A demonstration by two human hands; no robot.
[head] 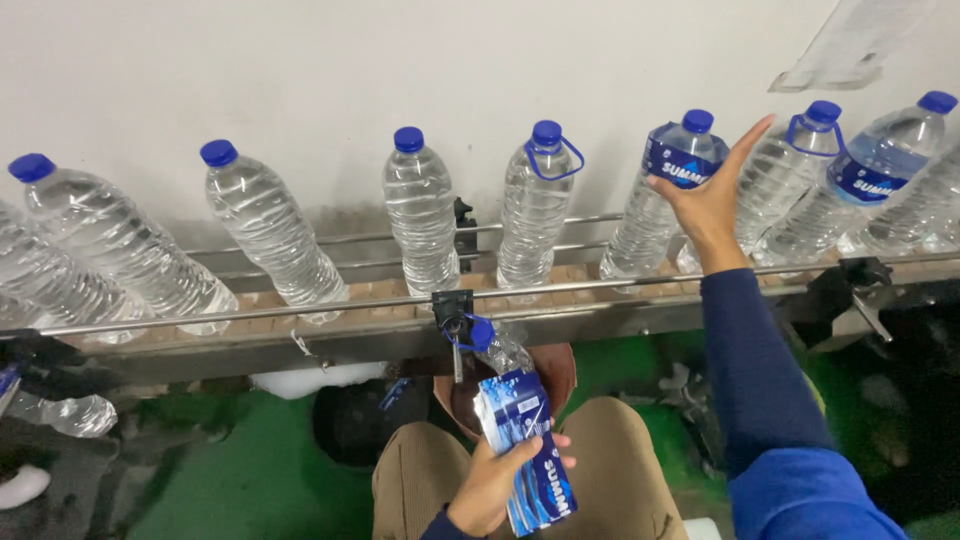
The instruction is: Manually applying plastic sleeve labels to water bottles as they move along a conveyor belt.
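- My right hand is spread open, palm against the clear plastic water bottle with the blue sleeve label standing on the steel conveyor rail.
- My left hand is clamped on a stack of blue label sleeves over my lap.
- Risk, I judge: a push could tip that bottle into the neighbouring bottle with a blue carry loop; a loosened grip would let the sleeves fan out and drop.

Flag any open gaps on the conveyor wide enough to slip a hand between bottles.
Widest gaps: between the second bottle and third bottle, then third and fourth bottle. Far left also shows belt. Crowded on the right: from the labelled bottle under the right hand onward, bottles overlap. The left hand holds a label stack below the belt.
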